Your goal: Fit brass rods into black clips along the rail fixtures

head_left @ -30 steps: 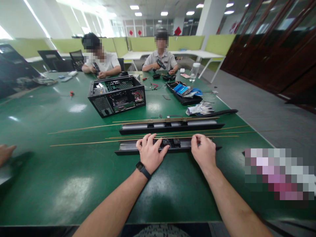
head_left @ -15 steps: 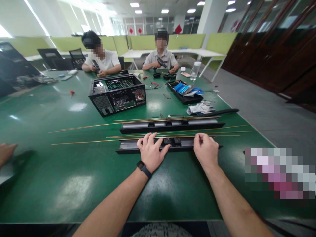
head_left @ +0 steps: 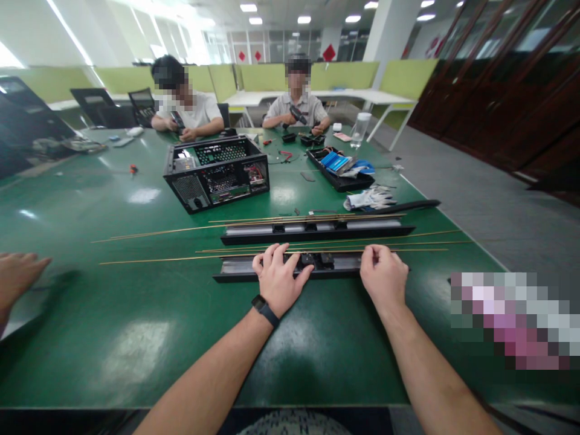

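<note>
My left hand, a dark band on its wrist, rests with spread fingers across the near black channel. Its thumb lies by small black blocks inside that channel. Toward the channel's right end, my right hand is closed in a pinch on a thin brass-coloured rod, which runs lengthwise over the channel. More such rods lie just behind. A second black channel, with pale lining and black blocks, sits beyond, topped by further thin rods.
An open computer case stands farther back on the green table. Beyond the channels are a glove, a black tray and a bottle. Two people sit opposite. Another person's hand reaches in at left.
My right hand has shifted slightly right, and the pinched rod has slid right with it. My left hand stays put. The other person's hand at left has come farther into view.
</note>
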Demonstrator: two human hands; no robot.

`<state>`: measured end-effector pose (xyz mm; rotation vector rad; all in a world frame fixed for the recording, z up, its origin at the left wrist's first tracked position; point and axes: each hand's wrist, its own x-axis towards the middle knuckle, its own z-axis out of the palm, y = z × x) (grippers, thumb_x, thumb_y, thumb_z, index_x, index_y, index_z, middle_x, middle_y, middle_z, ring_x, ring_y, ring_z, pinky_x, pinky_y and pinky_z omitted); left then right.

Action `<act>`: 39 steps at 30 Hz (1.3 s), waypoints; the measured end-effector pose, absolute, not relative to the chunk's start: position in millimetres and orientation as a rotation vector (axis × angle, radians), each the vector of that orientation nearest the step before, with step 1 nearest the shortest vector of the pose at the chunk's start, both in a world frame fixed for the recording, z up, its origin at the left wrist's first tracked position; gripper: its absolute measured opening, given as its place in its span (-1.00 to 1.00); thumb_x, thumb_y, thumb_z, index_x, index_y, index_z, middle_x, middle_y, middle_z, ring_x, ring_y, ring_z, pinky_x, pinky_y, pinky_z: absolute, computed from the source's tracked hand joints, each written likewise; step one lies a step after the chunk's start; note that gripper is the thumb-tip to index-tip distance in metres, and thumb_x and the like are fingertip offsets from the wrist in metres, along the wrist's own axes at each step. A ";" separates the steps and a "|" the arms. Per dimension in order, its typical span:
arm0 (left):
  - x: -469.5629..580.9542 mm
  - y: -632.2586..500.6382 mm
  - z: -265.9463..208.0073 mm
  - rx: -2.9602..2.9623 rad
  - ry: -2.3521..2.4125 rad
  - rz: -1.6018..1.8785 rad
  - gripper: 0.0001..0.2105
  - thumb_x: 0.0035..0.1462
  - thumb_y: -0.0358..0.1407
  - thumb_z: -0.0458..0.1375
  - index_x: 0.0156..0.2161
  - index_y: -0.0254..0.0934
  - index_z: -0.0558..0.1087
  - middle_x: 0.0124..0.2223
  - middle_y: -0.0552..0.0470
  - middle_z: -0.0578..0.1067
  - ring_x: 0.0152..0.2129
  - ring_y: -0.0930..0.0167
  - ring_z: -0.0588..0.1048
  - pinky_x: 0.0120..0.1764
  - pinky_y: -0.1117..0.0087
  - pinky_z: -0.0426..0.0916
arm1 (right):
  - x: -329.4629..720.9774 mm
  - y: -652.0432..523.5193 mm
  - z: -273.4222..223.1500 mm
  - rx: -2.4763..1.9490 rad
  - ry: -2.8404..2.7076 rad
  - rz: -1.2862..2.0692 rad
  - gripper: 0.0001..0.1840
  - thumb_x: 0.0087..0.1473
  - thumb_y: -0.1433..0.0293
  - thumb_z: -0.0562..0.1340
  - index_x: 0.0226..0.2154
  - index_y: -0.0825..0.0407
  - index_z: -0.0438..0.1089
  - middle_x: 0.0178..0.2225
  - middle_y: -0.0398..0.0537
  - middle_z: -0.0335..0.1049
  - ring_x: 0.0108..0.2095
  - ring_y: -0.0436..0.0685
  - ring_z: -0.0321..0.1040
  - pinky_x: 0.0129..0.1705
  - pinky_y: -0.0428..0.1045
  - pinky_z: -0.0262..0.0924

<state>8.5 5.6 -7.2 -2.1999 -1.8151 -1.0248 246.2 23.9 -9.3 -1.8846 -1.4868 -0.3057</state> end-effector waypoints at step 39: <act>8.9 5.4 -7.4 -2.204 -1.812 -1.017 -0.70 0.17 0.03 0.18 -0.13 -0.05 0.57 0.15 -0.08 0.46 0.18 0.09 0.26 0.13 -0.04 0.00 | 247.8 24.5 -10.3 -1.869 -1.510 -0.330 -0.71 0.23 0.31 0.08 -0.27 0.08 0.48 -0.41 0.09 0.50 -0.36 0.24 0.36 -0.22 0.07 0.06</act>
